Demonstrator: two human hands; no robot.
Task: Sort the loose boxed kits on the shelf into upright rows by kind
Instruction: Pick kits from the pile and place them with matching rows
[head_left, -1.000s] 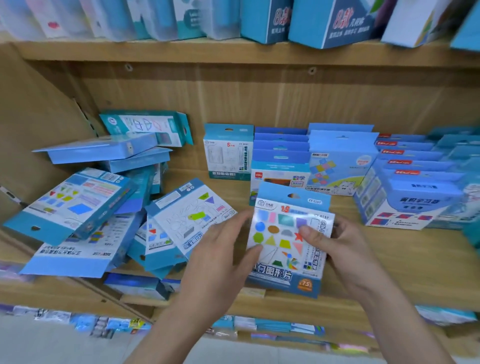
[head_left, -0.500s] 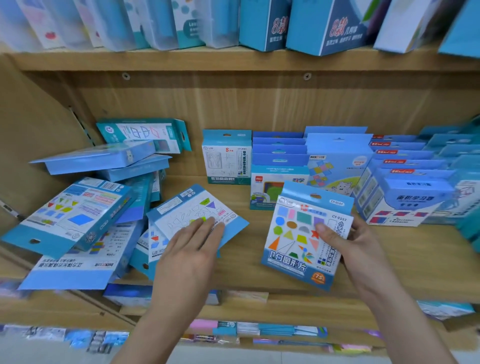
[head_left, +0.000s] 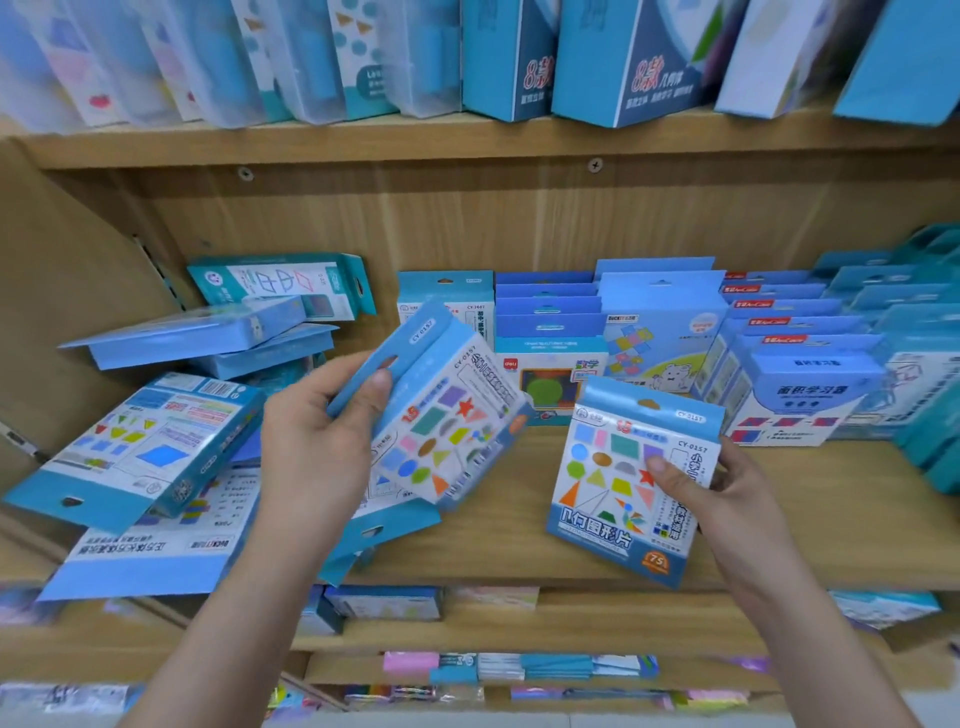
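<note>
While the wooden shelf (head_left: 805, 509) holds a messy pile (head_left: 145, 447) left and upright rows (head_left: 779, 364) right, left hand (head_left: 317, 447) grips a tilted shape kit (head_left: 447, 421) above it, right hand (head_left: 727, 499) grips its twin (head_left: 623, 483) near the front edge. Top boxes (head_left: 623, 62) cut off, print blurry.

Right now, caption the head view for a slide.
Left hand holds a shape-piece kit tilted above the loose pile; right hand holds a matching kit nearly upright over the shelf front.
</note>
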